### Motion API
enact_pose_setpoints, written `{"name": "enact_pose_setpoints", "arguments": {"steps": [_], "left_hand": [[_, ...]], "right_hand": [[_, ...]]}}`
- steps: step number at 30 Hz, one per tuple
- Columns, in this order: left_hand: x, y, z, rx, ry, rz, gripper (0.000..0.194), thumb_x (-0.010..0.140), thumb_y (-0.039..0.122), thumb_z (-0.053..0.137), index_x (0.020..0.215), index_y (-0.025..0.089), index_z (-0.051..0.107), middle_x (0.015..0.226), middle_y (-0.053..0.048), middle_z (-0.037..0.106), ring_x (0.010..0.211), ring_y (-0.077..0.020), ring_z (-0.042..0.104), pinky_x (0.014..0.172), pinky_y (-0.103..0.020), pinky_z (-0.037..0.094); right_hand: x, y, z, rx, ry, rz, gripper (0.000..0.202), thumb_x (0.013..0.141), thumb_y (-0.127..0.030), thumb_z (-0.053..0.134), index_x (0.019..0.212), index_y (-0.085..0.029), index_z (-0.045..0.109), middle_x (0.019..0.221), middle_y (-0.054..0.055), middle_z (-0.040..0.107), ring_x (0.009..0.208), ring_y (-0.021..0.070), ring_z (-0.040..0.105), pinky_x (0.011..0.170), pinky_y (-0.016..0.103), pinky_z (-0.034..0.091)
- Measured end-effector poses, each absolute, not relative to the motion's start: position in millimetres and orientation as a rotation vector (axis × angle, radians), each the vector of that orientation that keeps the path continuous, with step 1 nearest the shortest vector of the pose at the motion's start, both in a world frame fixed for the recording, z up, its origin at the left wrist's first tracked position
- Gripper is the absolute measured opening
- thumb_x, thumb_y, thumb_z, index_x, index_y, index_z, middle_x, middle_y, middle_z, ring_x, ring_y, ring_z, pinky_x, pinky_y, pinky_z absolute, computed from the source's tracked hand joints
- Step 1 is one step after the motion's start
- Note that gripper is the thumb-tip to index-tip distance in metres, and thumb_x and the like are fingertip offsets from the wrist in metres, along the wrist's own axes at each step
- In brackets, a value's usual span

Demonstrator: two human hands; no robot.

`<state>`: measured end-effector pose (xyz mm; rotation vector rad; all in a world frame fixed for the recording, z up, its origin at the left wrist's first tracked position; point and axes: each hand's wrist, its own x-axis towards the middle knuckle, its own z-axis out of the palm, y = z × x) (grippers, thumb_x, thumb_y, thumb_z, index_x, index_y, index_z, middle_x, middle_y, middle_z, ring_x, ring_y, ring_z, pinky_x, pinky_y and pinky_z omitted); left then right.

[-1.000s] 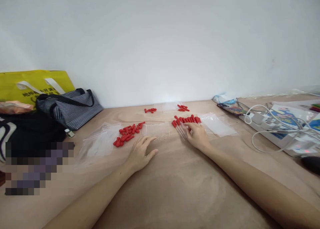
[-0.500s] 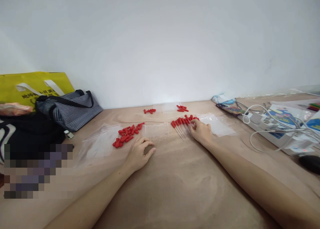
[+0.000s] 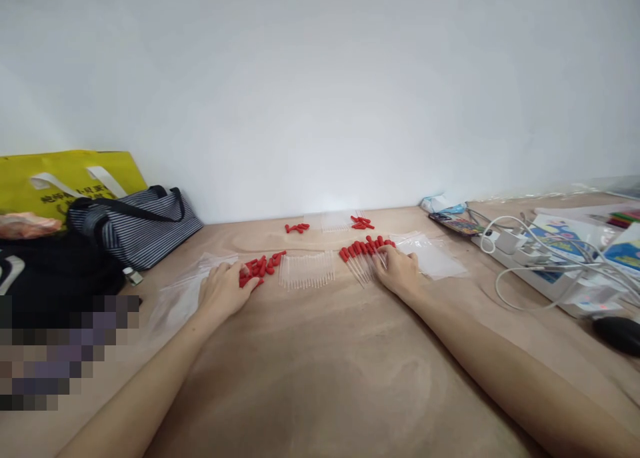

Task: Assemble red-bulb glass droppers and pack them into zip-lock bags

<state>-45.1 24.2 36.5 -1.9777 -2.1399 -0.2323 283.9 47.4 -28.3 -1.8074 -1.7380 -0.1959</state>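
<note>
My left hand [image 3: 225, 286] lies over a pile of red rubber bulbs [image 3: 270, 265], its thumb apart from the fingers, which cover part of the pile. Clear thin glass tubes [image 3: 307, 271] lie side by side in a row between my hands. To their right is a fanned row of droppers [image 3: 360, 261], glass tubes with red bulbs on their far ends. My right hand [image 3: 397, 268] is at the right end of this row, fingers curled in at a dropper; the fingertips are partly hidden.
Clear plastic bags [image 3: 435, 255] lie right of my right hand, others [image 3: 185, 288] left of the pile. More red bulbs [image 3: 297, 229] and tubes [image 3: 336, 222] are near the wall. A striped bag [image 3: 145, 225] stands left; a power strip [image 3: 560, 288] with white cables lies right.
My left hand has moved left from beside the glass tubes onto the pile of red bulbs. My right hand stays at the droppers. The view has shifted slightly.
</note>
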Motion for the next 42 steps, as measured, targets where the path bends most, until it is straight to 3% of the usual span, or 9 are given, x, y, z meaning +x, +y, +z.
{"name": "enact_pose_setpoints", "arguments": {"steps": [7,11,20,23,27,31,35,40,42], "left_hand": [[-50,26,37,-1.979,-2.181,-0.032,0.026,0.08,0.033,0.041,0.089,0.017,0.058,0.096,-0.012,0.059,0.092,-0.0293,0.054,0.074,-0.038,0.041],[-46,24,36,-1.968,-2.106,-0.029,0.023,0.08,0.03,0.041,0.086,0.016,0.059,0.093,-0.012,0.06,0.091,-0.0298,0.053,0.072,-0.039,0.041],[-41,18,40,-1.943,-1.948,-0.083,0.024,0.08,0.027,0.042,0.081,0.012,0.06,0.088,-0.015,0.058,0.088,-0.0312,0.052,0.071,-0.039,0.04],[-32,15,42,-2.024,-1.865,-0.232,0.019,0.078,0.025,0.044,0.077,0.012,0.058,0.085,-0.013,0.058,0.085,-0.0292,0.052,0.072,-0.038,0.04],[-9,6,25,-2.326,-1.741,-0.686,0.013,0.08,0.024,0.041,0.074,0.016,0.05,0.078,-0.007,0.057,0.078,-0.0221,0.054,0.069,-0.033,0.042],[15,-4,-4,-2.613,-1.769,-0.985,0.012,0.083,0.026,0.04,0.082,0.017,0.048,0.073,-0.003,0.057,0.069,-0.017,0.055,0.062,-0.028,0.045],[24,-7,-12,-2.723,-1.687,-1.058,0.017,0.083,0.023,0.041,0.095,0.016,0.051,0.08,-0.004,0.057,0.076,-0.0174,0.055,0.068,-0.03,0.045],[24,-8,-5,-2.745,-1.585,-1.041,0.018,0.084,0.022,0.039,0.082,0.016,0.056,0.08,-0.005,0.054,0.079,-0.0174,0.053,0.072,-0.03,0.044],[25,-8,-4,-2.76,-1.571,-1.063,0.017,0.084,0.022,0.039,0.082,0.016,0.054,0.082,-0.005,0.055,0.08,-0.0173,0.053,0.073,-0.03,0.043]], "right_hand": [[247,31,-13,-1.678,-1.943,-0.099,0.02,0.078,-0.031,0.043,0.075,-0.019,0.059,0.077,0.003,0.067,0.072,0.0165,0.057,0.073,0.031,0.021],[219,37,-2,-1.809,-2.02,0.007,0.022,0.077,-0.029,0.043,0.075,-0.019,0.062,0.074,0.006,0.067,0.073,0.0184,0.058,0.075,0.033,0.024],[189,72,13,-2.097,-1.924,0.311,0.034,0.075,-0.039,0.046,0.087,-0.011,0.063,0.092,0.017,0.064,0.085,0.0267,0.059,0.076,0.038,0.033],[186,76,13,-2.102,-1.92,0.335,0.031,0.074,-0.036,0.048,0.087,-0.012,0.063,0.093,0.017,0.064,0.084,0.0264,0.06,0.075,0.039,0.034],[187,79,13,-2.098,-1.931,0.371,0.028,0.072,-0.036,0.05,0.083,-0.014,0.064,0.092,0.016,0.064,0.084,0.0264,0.06,0.074,0.038,0.036],[185,80,13,-2.094,-1.938,0.386,0.023,0.072,-0.03,0.05,0.081,-0.014,0.065,0.089,0.015,0.065,0.082,0.0255,0.06,0.074,0.038,0.037],[186,75,20,-2.048,-1.962,0.346,0.022,0.075,-0.027,0.048,0.082,-0.013,0.063,0.087,0.015,0.065,0.082,0.0251,0.06,0.073,0.036,0.037],[209,50,22,-1.821,-2.058,0.24,0.025,0.085,-0.024,0.034,0.09,-0.012,0.055,0.092,0.015,0.062,0.085,0.0204,0.057,0.069,0.028,0.037],[224,36,14,-1.494,-2.17,0.191,0.022,0.087,-0.024,0.031,0.088,-0.013,0.05,0.085,0.011,0.061,0.077,0.0178,0.055,0.067,0.027,0.037]]}}
